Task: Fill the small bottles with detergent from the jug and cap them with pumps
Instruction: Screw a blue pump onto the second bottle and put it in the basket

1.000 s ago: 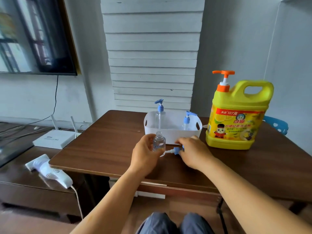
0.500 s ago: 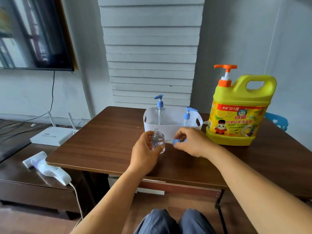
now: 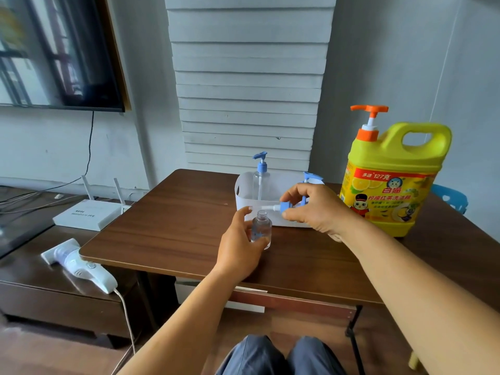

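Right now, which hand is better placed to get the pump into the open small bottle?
The right hand. It already pinches the blue pump, lying sideways with its tube end just above the small bottle mouth. The left hand is taken up steadying that bottle on the table.

The small bottle (image 3: 261, 229) stands on the table (image 3: 173, 228) inside the curl of the left hand (image 3: 240, 247), and the pump (image 3: 284, 207) lies sideways in the right hand (image 3: 316, 209), just above and right of the bottle's mouth. Behind both hands sits the basket (image 3: 243, 196) with two pump bottles (image 3: 260, 180) in it. The jug (image 3: 392, 180) stands right of the right hand.
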`<state>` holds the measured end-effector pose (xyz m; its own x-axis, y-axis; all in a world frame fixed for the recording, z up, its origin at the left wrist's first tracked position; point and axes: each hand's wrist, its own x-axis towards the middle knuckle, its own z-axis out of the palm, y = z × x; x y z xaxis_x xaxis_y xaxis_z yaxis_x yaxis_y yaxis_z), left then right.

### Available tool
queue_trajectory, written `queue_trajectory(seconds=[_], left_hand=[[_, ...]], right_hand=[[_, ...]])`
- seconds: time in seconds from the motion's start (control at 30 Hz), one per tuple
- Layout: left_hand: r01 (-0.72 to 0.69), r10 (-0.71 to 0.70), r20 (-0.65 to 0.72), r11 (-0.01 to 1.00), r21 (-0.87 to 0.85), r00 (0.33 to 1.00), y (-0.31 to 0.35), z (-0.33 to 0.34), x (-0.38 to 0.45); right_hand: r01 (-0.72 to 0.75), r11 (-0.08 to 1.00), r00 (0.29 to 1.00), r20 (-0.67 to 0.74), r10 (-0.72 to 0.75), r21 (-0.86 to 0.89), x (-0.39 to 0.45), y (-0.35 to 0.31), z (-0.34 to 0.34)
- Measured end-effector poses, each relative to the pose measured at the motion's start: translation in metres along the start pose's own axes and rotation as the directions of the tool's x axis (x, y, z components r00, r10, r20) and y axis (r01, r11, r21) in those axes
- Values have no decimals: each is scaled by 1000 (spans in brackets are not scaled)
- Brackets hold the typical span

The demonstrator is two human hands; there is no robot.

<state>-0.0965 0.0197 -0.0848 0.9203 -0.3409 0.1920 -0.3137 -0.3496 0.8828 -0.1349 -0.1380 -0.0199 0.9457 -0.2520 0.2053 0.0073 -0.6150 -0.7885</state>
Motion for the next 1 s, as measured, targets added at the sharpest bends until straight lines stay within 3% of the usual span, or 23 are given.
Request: queue_trajectory(seconds=[0.2,0.5,0.57,0.63,0.77,0.9,1.0], left_hand=[[-16,18,37,999,-49,999,0,-4,3],[-72,0,-259,961,-269,966,20,-22,16],[-61,-27,-270,947,-315,962,23,-24,18],[-58,-48,-275,930,-363,960,26,-24,19],[-60,-53,-259,910,-411,965,28,-20,18],[-34,-75,-219,891,-453,973,27,-14,14],[-38,-50,-190,900,-434,981,20,-13,14]], right_hand=[[26,1000,1000,-14,-26,-15,4,-1,-2],[115,993,993,21,-115,-25,4,-22,-10],[134,990,991,-2,-134,48,4,-27,-9],[125,966,992,-48,-117,227,6,-31,-6],[3,796,996,-71,50,606,11,-33,8],[-49,756,995,-30,90,653,10,-34,17],[29,798,996,-83,26,602,10,-34,19]])
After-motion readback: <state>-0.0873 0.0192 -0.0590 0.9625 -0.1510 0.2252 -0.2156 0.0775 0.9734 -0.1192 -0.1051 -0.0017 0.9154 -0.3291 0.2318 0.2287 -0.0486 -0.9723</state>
